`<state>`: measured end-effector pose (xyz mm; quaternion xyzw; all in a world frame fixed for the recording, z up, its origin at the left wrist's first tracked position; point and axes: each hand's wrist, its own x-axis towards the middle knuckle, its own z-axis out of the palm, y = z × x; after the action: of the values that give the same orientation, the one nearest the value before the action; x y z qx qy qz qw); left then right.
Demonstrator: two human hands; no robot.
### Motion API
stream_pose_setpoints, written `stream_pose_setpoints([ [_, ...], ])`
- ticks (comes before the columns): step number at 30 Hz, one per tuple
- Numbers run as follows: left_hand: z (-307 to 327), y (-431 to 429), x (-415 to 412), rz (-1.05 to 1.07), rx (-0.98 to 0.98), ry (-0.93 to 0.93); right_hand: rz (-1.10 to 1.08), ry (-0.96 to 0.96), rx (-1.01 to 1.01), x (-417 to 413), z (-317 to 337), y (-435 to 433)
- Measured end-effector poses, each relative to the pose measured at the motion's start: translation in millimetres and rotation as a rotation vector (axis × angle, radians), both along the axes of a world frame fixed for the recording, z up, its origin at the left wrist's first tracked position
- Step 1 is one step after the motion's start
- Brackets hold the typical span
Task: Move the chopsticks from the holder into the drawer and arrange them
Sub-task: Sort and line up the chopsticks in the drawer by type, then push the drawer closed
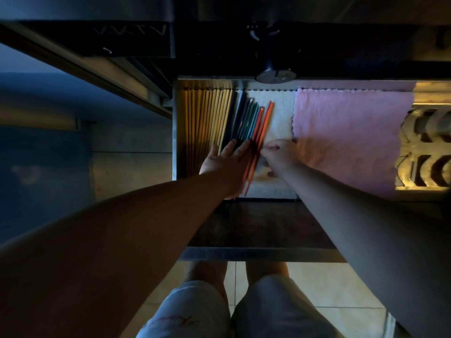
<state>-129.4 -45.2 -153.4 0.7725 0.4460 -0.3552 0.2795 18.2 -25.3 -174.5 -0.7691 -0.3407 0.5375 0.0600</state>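
An open drawer (263, 253) holds several yellow wooden chopsticks (207, 118) in a neat row at its left side. Beside them lie several dark, teal and blue chopsticks (244, 118), then orange chopsticks (262, 128) that slant across a white cloth (280, 106). My left hand (225, 162) lies flat with spread fingers on the near ends of the dark and teal chopsticks. My right hand (280, 156) pinches at the orange chopsticks with its fingertips. The holder is not in view.
A pink cloth (349, 137) covers the drawer's middle and right. A patterned metal rack (424, 147) lies at the far right. A round dark knob (275, 74) hangs over the drawer's back edge. Below are my legs and a tiled floor (317, 289).
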Motion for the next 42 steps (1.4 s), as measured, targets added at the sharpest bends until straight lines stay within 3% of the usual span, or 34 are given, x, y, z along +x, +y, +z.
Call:
stream_pose_setpoints([
  [7,69,-14,1,0.246,-0.116,-0.045,-0.020,0.001,-0.038,10,67,-30],
  [13,145,-38,6,0.480,-0.073,-0.170,0.208,-0.093,0.031,33,142,-59],
  [19,204,-73,17,0.519,0.047,-0.222,0.551,-0.311,0.329,72,209,-100],
  [23,223,-105,39,0.523,0.130,-0.240,0.705,-0.421,0.335,101,230,-126],
  [30,231,-155,75,0.624,0.158,-0.261,0.920,-0.450,0.406,149,244,-172],
  [35,219,-186,91,0.694,0.089,-0.274,0.915,-0.349,0.335,174,239,-197],
  [38,213,-196,96,0.850,-0.006,-0.291,0.806,-0.254,0.331,184,233,-206],
  [40,211,-196,101,1.089,-0.090,-0.351,0.610,-0.164,0.295,188,227,-207],
  [42,212,-189,106,1.441,-0.182,-0.467,0.310,-0.040,0.136,189,223,-200],
])
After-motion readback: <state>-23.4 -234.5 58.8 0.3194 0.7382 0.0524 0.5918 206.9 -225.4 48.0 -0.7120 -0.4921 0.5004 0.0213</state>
